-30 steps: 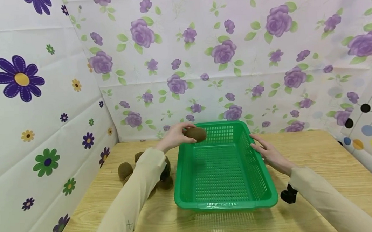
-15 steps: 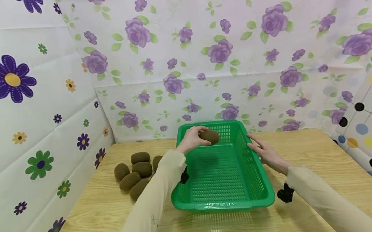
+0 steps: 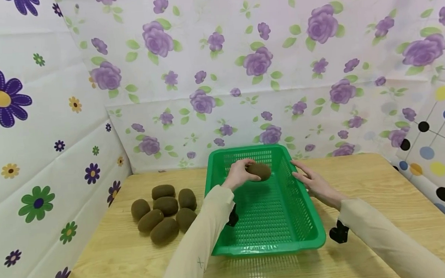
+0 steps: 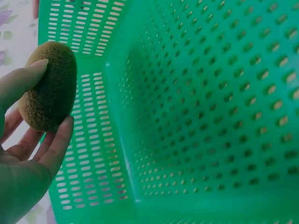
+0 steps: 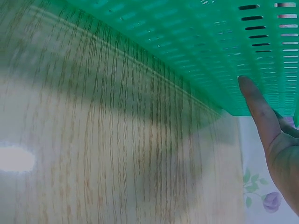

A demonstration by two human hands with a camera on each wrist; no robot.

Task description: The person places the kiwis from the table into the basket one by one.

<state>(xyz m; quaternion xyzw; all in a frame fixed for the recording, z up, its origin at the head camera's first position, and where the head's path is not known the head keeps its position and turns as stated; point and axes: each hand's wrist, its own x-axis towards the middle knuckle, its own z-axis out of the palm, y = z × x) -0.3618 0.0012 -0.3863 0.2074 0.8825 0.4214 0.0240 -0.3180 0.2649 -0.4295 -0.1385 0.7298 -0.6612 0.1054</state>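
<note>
My left hand [image 3: 238, 174] grips a brown, fuzzy kiwi [image 3: 260, 172] between thumb and fingers, over the far inside part of a green plastic basket [image 3: 266, 249]. From the left wrist view, the same kiwi [image 4: 52, 88] hangs above the perforated floor, thumb on one side and fingertips on the other. My right hand [image 3: 319, 186] is at the basket's right side, its fingers reaching the rim. In the right wrist view a straight finger [image 5: 254, 100] touches the outer wall. To the left of the basket, several more kiwis [image 3: 165, 231] lie grouped together.
The basket stands on a wood-grain table [image 3: 111, 254]. Behind the table hangs a white sheet with purple flowers [image 3: 201, 102], and another flowered sheet [image 3: 38, 203] runs along the left. A dotted covering [image 3: 435, 165] borders the right side.
My left hand has carried the kiwi rightward from the basket's left rim and slightly lower inside it. The kiwis on the table, earlier behind my sleeve, now show. My right hand stays at the rim.
</note>
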